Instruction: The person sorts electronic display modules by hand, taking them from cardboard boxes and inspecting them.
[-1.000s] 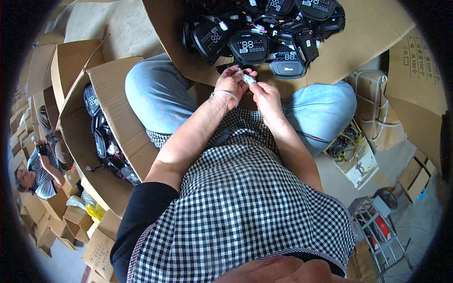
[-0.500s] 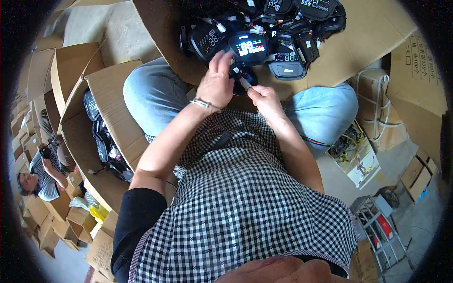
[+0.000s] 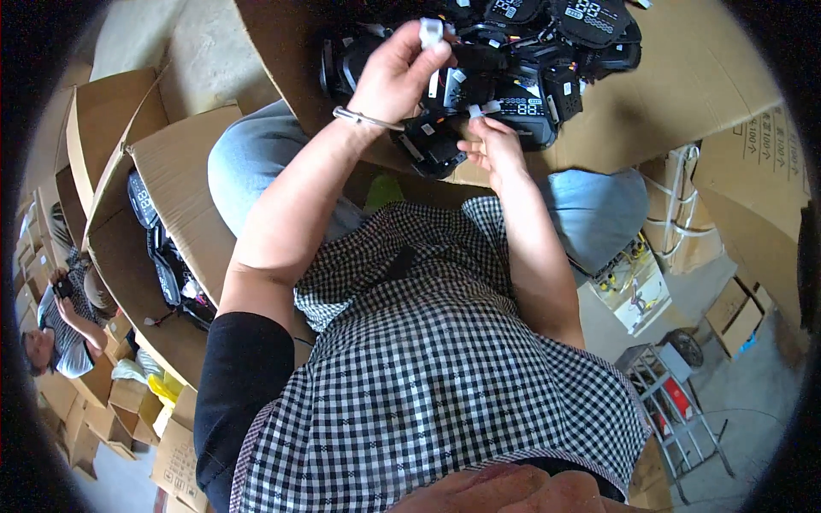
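My left hand (image 3: pixel 395 73) is raised over a pile of black display units (image 3: pixel 513 60) and pinches a small white connector (image 3: pixel 430 32) between its fingertips. My right hand (image 3: pixel 494 145) sits lower, at the near edge of the pile. Its fingers hold another small white connector (image 3: pixel 475 111) on a thin cable. The units lie on a brown cardboard sheet (image 3: pixel 684 103) across my lap. A metal bracelet circles my left wrist.
An open cardboard box (image 3: pixel 171 197) at my left holds more black units (image 3: pixel 162 256). Stacked cartons (image 3: pixel 753 171) stand at the right, with a small metal rack (image 3: pixel 676 402) on the floor. Another person (image 3: pixel 60 316) sits at far left among boxes.
My left hand has risen from my lap up over the pile, carrying a white connector. My right hand moved forward to the pile's near edge.
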The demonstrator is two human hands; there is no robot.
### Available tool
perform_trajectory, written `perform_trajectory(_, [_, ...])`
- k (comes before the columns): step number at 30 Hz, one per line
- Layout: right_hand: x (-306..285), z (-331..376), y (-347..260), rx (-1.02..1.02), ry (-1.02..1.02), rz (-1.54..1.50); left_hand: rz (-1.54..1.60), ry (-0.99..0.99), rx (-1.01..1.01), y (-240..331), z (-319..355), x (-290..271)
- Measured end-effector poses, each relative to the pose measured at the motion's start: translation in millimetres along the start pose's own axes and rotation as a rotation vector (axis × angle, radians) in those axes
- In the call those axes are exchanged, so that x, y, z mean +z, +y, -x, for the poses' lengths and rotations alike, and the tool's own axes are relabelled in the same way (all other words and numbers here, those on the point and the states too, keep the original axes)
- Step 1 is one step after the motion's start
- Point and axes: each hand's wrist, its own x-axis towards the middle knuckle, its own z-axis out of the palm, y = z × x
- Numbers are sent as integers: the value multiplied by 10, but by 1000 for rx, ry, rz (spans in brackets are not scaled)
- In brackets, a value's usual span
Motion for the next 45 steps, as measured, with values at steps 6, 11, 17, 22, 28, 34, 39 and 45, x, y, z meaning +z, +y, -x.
perform_trajectory(6, [11, -302, 133, 1, 72, -178, 144, 113, 19, 704, 162, 154])
perform_trajectory(11, [-6, 316, -185, -719, 204, 174, -46, 111, -46, 749, 291, -47])
perform_trajectory(17, [-95, 692, 33, -1356, 345, 769, -502, -308, 72, 575, 552, 51])
perform_trajectory(22, [-108, 751, 511, -978, 29, 939, -638, -669, 62, 355, 759, 317])
perform_trajectory(28, [-121, 913, 383, -1032, -54, 949, -694, -598, 53, 8, 830, 245])
perform_trajectory(34, [-460, 1397, 22, -941, 247, 1028, -472, -643, -172, -72, 949, 255])
perform_trajectory(39, [-395, 1396, -78, -926, 204, 1395, -483, -694, -111, -86, 938, 256])
perform_trajectory(45, [-373, 1221, -85, -864, -209, 1571, -620, -903, -107, -158, 1051, 181])
